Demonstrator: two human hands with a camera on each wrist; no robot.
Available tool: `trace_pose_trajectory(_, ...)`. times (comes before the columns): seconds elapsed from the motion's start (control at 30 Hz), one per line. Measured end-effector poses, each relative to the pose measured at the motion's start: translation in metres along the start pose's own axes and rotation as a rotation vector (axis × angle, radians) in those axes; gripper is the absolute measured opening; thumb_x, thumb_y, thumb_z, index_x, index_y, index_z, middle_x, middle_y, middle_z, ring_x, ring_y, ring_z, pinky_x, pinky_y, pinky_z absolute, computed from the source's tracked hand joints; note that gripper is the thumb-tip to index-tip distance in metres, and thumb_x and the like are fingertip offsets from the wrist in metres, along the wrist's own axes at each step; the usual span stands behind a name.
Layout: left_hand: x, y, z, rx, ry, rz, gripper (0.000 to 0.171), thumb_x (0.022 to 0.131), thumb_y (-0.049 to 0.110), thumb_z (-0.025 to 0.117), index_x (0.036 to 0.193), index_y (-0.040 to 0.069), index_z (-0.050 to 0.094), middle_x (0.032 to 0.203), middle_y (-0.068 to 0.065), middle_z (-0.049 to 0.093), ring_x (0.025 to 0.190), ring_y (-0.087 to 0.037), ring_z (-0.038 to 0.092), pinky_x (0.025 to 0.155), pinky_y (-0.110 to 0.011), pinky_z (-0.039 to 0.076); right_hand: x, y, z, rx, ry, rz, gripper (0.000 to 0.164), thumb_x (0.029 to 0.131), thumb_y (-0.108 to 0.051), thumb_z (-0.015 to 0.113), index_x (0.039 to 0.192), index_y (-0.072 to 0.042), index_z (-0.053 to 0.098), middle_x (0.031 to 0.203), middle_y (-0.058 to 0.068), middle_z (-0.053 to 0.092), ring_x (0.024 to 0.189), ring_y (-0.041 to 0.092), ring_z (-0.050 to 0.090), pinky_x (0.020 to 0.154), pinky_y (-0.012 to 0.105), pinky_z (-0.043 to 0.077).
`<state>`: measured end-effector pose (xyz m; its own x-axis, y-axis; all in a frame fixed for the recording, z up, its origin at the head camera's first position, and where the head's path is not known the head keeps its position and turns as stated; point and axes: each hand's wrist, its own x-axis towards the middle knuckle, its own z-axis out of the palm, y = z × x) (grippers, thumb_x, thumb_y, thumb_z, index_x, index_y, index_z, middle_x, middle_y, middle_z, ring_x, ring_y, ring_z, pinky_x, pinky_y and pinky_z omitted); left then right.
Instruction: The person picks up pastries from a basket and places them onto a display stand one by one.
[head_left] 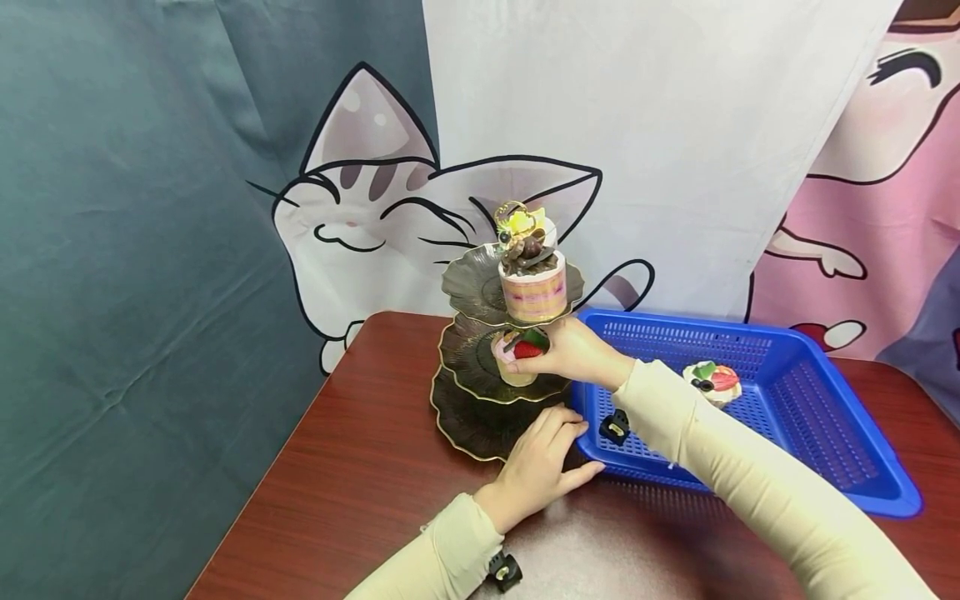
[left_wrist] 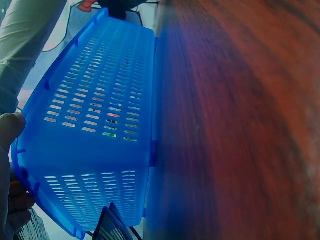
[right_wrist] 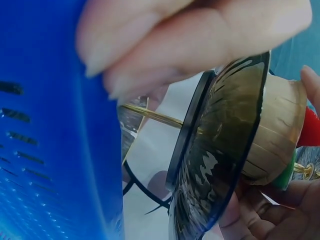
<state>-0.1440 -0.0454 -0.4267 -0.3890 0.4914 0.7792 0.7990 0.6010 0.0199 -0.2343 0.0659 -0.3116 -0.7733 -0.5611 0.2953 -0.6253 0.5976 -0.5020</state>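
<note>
My right hand (head_left: 573,354) pinches a small cupcake (head_left: 517,367) topped with a strawberry and a green leaf, over the middle tier of a three-tier dark stand (head_left: 472,362). In the right wrist view, the cupcake's tan cup (right_wrist: 277,130) has its base right at the smoky plate (right_wrist: 220,165). My left hand (head_left: 536,467) rests at the near left corner of a blue basket (head_left: 750,325), fingers along one side and thumb along the other. On the top tier stands a layered cake cup (head_left: 534,296) with chocolate decoration, partly covering a yellow-topped cake (head_left: 521,221).
Inside the basket lies a cream cupcake (head_left: 712,383) with strawberry and leaf. The stand and basket sit close together on a reddish wooden table (head_left: 352,442). Behind them hangs a cloth printed with cartoon cats (head_left: 352,217). My right forearm (head_left: 757,467) crosses above the basket.
</note>
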Motion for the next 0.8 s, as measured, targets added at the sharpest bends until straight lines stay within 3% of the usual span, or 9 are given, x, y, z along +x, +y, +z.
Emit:
trace_pose_trajectory(0.17, 0.000, 0.000, 0.000, 0.004, 0.001, 0.001, 0.048, 0.075, 0.040, 0.080, 0.103, 0.004, 0.065, 0.105, -0.005, 0.060, 0.104, -0.016, 0.057, 0.100, -0.024, 0.046, -0.001, 0.001, -0.001, 0.004, -0.008, 0.017, 0.045, 0.073, -0.036, 0.082, 0.103, -0.006, 0.065, 0.091, 0.007, 0.072, 0.080, 0.018, 0.065, 0.076, 0.038, 0.054)
trace_pose_trajectory(0.53, 0.000, 0.000, 0.000, 0.007, 0.002, 0.003, 0.048, 0.075, 0.040, 0.080, 0.102, 0.004, 0.065, 0.105, -0.005, 0.060, 0.104, -0.017, 0.058, 0.100, -0.024, 0.046, -0.004, 0.001, -0.004, -0.014, -0.011, 0.031, 0.048, 0.073, -0.038, 0.082, 0.104, -0.005, 0.065, 0.090, 0.008, 0.073, 0.079, 0.019, 0.066, 0.076, 0.039, 0.055)
trace_pose_trajectory(0.8, -0.001, 0.000, 0.000, 0.008, 0.005, 0.003, 0.047, 0.075, 0.040, 0.080, 0.103, 0.004, 0.066, 0.106, -0.005, 0.061, 0.105, -0.017, 0.058, 0.101, -0.025, 0.046, -0.006, 0.003, -0.011, 0.029, -0.044, 0.062, 0.040, 0.075, -0.039, 0.080, 0.097, -0.008, 0.067, 0.075, 0.000, 0.067, 0.066, 0.012, 0.055, 0.061, 0.027, 0.047)
